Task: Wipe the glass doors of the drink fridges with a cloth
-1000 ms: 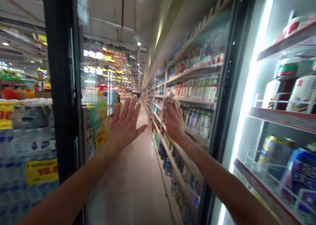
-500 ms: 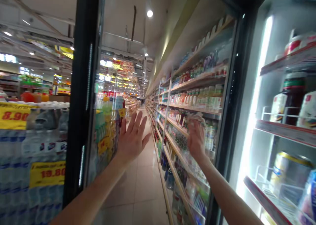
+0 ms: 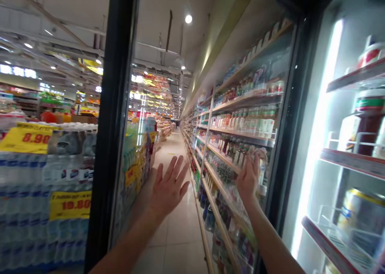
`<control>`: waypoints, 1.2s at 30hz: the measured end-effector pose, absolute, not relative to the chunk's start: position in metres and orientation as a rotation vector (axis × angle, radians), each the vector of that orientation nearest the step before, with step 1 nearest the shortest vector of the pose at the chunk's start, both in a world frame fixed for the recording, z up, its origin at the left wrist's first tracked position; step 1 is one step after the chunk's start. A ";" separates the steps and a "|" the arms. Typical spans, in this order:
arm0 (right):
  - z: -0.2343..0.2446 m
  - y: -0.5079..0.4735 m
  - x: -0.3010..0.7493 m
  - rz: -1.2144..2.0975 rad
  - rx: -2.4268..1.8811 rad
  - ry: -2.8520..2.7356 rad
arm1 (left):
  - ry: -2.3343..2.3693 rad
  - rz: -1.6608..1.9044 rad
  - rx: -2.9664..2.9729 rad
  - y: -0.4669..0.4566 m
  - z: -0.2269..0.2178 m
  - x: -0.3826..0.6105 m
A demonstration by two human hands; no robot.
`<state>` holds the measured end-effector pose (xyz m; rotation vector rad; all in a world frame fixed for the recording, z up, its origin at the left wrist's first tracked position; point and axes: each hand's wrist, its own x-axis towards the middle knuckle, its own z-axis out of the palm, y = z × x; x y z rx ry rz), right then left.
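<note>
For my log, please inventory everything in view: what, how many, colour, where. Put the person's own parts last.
Glass door: one, black frame, centre
Cloth: one, pale, at right hand
Stacked bottles: many, clear and blue, left
Large price signs: two, yellow with red figures, left
Shelving: several tiers, pale edges, behind glass; bottles too many to count
Floor: one, pale tile, below
Ceiling lamps: several, white, above
Cooler shelves: three, reddish edges, right
Can: at least one, silvery with yellow rim, lower cooler shelf
Light strip: one, white, inside cooler
Left hand: one, bare, before glass
Right hand: one, bare, before glass
</note>
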<state>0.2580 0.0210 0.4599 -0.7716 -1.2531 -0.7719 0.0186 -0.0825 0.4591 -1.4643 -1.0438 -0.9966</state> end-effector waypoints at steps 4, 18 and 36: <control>0.442 0.005 0.231 -0.767 -0.666 -1.395 | -1.039 -0.991 -1.454 -0.083 0.453 0.021; 0.406 -0.008 0.212 -0.872 -0.582 -1.621 | -1.020 -1.020 -1.436 -0.079 0.454 0.019; 0.431 -0.010 0.207 -0.733 -0.761 -1.434 | -1.032 -1.002 -1.443 -0.078 0.455 0.018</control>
